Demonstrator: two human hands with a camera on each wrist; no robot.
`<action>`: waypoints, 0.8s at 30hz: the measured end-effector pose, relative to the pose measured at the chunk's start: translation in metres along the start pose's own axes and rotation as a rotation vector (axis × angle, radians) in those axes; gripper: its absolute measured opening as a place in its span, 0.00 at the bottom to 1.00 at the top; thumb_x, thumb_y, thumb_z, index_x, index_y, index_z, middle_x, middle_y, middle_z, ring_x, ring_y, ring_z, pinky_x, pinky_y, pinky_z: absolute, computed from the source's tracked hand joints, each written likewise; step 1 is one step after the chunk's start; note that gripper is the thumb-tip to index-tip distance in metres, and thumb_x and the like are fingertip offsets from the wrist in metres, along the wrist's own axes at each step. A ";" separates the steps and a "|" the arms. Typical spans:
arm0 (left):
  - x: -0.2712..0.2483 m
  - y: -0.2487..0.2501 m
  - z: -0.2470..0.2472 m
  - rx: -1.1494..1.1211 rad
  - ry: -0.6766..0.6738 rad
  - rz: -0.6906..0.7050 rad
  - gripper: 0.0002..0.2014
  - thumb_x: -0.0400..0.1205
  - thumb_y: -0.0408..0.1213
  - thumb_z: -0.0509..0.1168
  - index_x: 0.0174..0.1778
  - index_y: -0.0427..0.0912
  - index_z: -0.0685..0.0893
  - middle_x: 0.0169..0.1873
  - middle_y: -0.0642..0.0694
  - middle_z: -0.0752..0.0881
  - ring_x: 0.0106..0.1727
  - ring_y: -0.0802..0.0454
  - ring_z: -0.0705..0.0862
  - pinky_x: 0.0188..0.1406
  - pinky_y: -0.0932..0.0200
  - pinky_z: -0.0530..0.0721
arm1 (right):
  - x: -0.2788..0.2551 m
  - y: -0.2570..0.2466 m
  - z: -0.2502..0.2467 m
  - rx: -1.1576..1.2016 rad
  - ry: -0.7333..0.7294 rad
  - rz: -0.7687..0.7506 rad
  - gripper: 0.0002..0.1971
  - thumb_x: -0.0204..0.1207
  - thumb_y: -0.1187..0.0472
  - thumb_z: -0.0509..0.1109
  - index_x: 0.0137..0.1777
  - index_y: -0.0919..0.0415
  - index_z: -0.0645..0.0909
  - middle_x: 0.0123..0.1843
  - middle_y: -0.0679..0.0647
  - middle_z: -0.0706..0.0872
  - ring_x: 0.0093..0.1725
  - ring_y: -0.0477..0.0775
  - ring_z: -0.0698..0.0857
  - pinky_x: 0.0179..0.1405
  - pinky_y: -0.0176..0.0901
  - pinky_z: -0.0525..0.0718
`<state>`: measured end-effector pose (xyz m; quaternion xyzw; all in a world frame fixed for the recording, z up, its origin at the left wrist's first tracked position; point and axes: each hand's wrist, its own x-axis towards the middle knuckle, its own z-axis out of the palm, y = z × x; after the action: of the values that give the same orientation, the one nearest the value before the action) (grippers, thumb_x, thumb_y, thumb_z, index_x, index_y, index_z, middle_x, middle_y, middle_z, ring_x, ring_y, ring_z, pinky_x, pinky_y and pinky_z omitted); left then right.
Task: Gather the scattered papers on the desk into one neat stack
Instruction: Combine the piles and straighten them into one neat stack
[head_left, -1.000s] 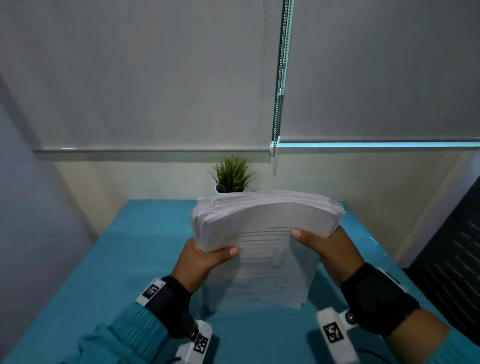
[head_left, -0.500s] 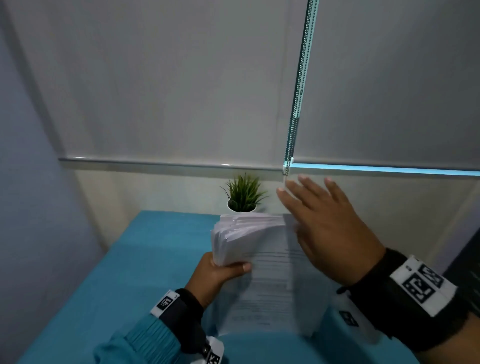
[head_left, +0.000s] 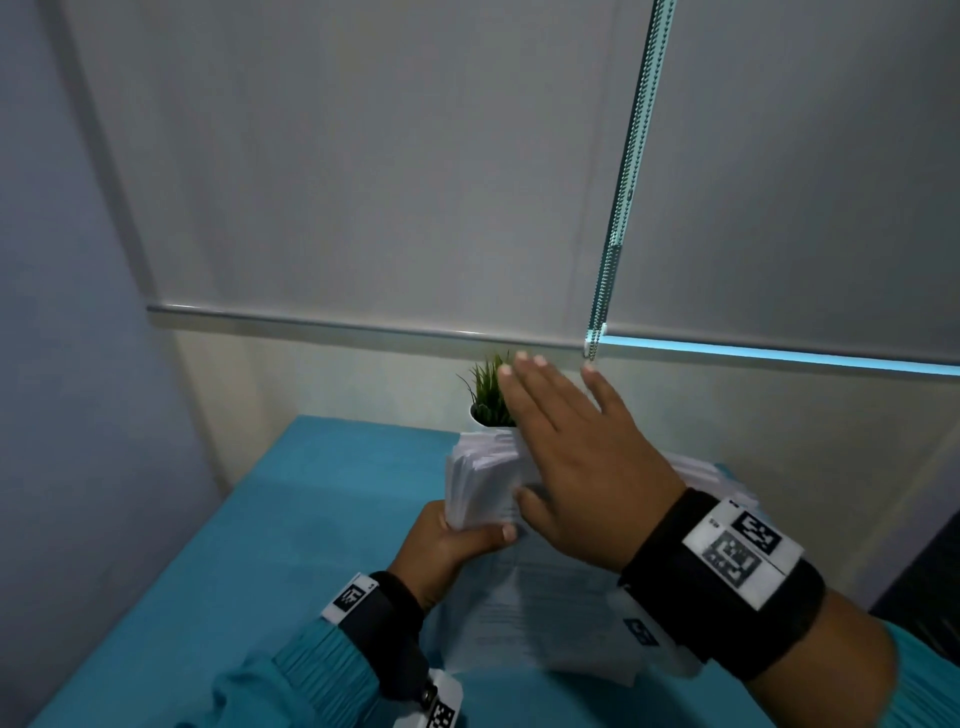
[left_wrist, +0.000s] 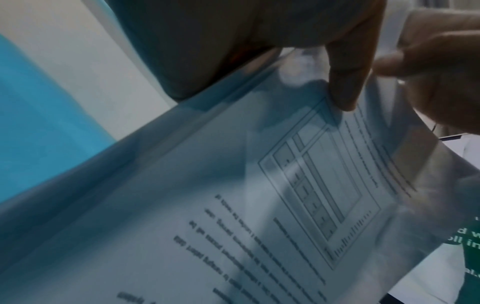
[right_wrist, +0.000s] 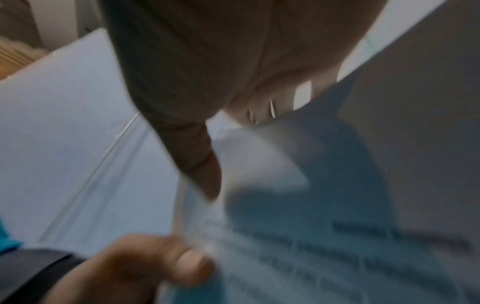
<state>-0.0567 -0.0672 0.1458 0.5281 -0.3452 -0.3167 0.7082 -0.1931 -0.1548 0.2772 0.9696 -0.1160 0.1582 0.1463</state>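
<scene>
A thick stack of white printed papers (head_left: 524, 608) stands on its lower edge on the teal desk (head_left: 291, 519), tilted toward me. My left hand (head_left: 447, 545) grips the stack's upper left edge, thumb across the front sheet. My right hand (head_left: 576, 457) lies flat with straight fingers over the stack's top edge. The left wrist view shows the front sheet (left_wrist: 259, 205) with a table and text lines, and the left thumb (left_wrist: 345, 82) pressing on it. In the blurred right wrist view the right palm (right_wrist: 207, 61) is above the paper's top edge (right_wrist: 324, 164).
A small green potted plant (head_left: 488, 395) stands at the desk's far edge, just behind the stack. Grey roller blinds with a bead chain (head_left: 618, 208) cover the window behind. A wall (head_left: 78, 312) borders the desk on the left.
My right hand let go of the stack's right edge, rose and opened, then came flat over the top edge. My left hand kept its grip. The head view tilted upward.
</scene>
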 end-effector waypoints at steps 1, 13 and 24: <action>0.000 0.000 0.001 0.000 0.005 0.007 0.22 0.58 0.42 0.82 0.48 0.42 0.93 0.50 0.37 0.92 0.51 0.44 0.90 0.55 0.49 0.88 | 0.001 0.000 0.002 0.013 -0.025 -0.032 0.47 0.72 0.44 0.64 0.85 0.58 0.43 0.86 0.56 0.53 0.85 0.54 0.55 0.82 0.63 0.50; 0.005 -0.001 -0.004 0.103 0.057 -0.020 0.26 0.61 0.51 0.81 0.52 0.40 0.92 0.49 0.41 0.93 0.53 0.42 0.91 0.58 0.44 0.88 | -0.019 0.043 0.001 0.071 0.224 0.077 0.60 0.59 0.29 0.70 0.85 0.54 0.44 0.86 0.57 0.54 0.84 0.58 0.57 0.79 0.65 0.58; 0.003 0.000 -0.003 0.208 -0.104 0.025 0.36 0.55 0.49 0.86 0.62 0.49 0.87 0.58 0.48 0.91 0.60 0.51 0.88 0.62 0.52 0.85 | -0.091 0.068 0.135 1.629 0.301 0.639 0.42 0.40 0.41 0.89 0.56 0.58 0.85 0.52 0.50 0.92 0.52 0.48 0.89 0.48 0.34 0.85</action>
<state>-0.0531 -0.0682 0.1453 0.5771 -0.4190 -0.2972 0.6349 -0.2591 -0.2447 0.1405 0.6629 -0.2120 0.3507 -0.6266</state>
